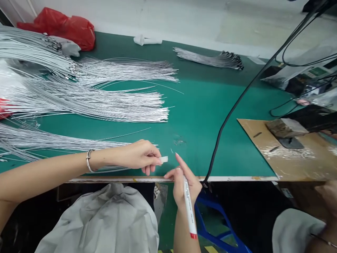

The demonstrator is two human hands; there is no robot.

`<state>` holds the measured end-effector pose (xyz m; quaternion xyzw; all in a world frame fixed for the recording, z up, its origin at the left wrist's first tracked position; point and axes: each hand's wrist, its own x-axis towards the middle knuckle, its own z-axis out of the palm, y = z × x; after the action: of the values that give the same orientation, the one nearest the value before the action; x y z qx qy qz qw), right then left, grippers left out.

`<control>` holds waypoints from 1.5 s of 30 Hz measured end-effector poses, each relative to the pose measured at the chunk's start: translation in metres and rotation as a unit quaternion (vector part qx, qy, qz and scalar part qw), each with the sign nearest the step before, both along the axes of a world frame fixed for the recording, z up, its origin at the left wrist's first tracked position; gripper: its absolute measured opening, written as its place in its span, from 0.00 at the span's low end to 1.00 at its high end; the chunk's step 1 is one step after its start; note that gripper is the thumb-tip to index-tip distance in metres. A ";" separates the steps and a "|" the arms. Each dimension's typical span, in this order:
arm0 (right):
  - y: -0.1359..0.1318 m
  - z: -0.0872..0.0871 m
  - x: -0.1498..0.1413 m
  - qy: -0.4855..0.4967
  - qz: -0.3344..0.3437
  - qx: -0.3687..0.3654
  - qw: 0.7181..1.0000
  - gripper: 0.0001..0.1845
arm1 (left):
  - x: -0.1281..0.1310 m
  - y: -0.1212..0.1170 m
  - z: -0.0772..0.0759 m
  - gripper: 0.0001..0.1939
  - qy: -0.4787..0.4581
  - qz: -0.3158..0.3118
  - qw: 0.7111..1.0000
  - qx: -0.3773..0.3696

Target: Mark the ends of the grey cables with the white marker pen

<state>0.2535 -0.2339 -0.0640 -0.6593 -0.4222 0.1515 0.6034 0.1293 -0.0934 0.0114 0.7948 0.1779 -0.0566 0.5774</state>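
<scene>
My left hand (144, 158) is closed, pinching a small white strip (164, 159) between thumb and fingertips just above the table's front edge. Under that wrist lies a bundle of thin silvery wires (79, 140), partly hidden by the arm. To the right, my right hand (186, 184) holds a white marker pen (189, 207) with a red end, which slants down along the forearm. Its index finger stretches toward the white strip, apart from it. The pen's upper tip is hidden by the hand.
More wire bundles (126, 105) cover the left of the green table (205, 105). At the back lie a shorter bundle (207, 59) and a red plastic bag (63, 26). A black cable (237, 102) crosses on the right, near cardboard (258, 147). Another person's arm (326, 225) shows lower right.
</scene>
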 end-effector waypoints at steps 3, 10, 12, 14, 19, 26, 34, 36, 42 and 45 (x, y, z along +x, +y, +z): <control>0.000 -0.006 -0.014 -0.024 0.018 0.015 0.999 0.19 | 0.005 -0.001 0.003 0.15 0.001 -0.005 1.000 0.001; 0.001 -0.016 0.012 0.020 -0.011 0.042 0.999 0.31 | 0.022 -0.003 -0.017 0.14 0.026 -0.029 0.999 0.012; 0.003 -0.019 0.024 0.100 -0.022 0.095 0.990 0.32 | 0.028 -0.003 -0.031 0.14 0.054 -0.051 0.997 0.015; 0.004 -0.022 0.030 0.132 -0.040 0.126 0.982 0.20 | 0.032 -0.003 -0.041 0.15 0.077 -0.068 0.995 0.007; 0.002 -0.022 0.029 0.074 -0.052 0.036 0.995 0.09 | 0.037 -0.001 -0.048 0.13 0.098 -0.076 0.992 -0.026; 0.003 -0.015 0.027 -0.094 -0.103 -0.020 0.990 0.18 | 0.040 0.000 -0.043 0.14 0.108 -0.082 0.990 -0.028; 0.000 -0.020 0.028 -0.128 -0.088 -0.026 0.988 0.13 | 0.040 0.001 -0.046 0.14 0.093 -0.094 0.991 -0.027; 0.000 -0.020 0.028 -0.127 -0.090 -0.023 0.988 0.13 | 0.040 0.001 -0.048 0.14 0.091 -0.095 0.991 -0.024; 0.001 -0.020 0.026 -0.142 -0.102 -0.037 0.984 0.16 | 0.040 0.001 -0.052 0.15 0.079 -0.101 0.992 -0.015; 0.000 -0.020 0.027 -0.149 -0.091 -0.028 0.984 0.16 | 0.040 0.001 -0.053 0.14 0.078 -0.105 0.991 -0.013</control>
<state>0.2804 -0.2335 -0.0838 -0.7272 -0.4409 0.0078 0.5261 0.1696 -0.0919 -0.0414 0.7944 0.1376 -0.1814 0.5631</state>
